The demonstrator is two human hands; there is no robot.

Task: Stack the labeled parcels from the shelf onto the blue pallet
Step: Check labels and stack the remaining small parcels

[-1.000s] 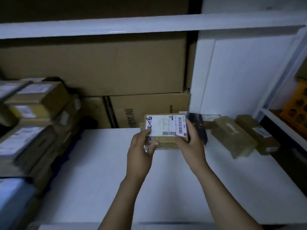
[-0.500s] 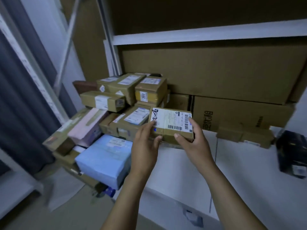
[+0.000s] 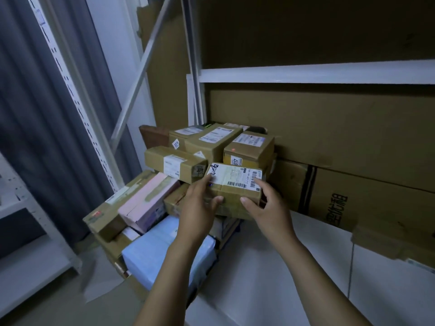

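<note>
The heap of stacked parcels (image 3: 179, 158) stands left of the white shelf (image 3: 270, 278). At its near right corner is the labeled parcel (image 3: 235, 182), with my left hand (image 3: 197, 208) and right hand (image 3: 270, 208) each gripping one end. It looks light, stiff cardboard. The taped faces may be slick, so the ends seem the best hold.

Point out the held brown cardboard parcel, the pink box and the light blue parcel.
held brown cardboard parcel (image 3: 235, 177): head view, white label.
pink box (image 3: 148, 199): head view, top face.
light blue parcel (image 3: 150, 254): head view, top face.
</note>
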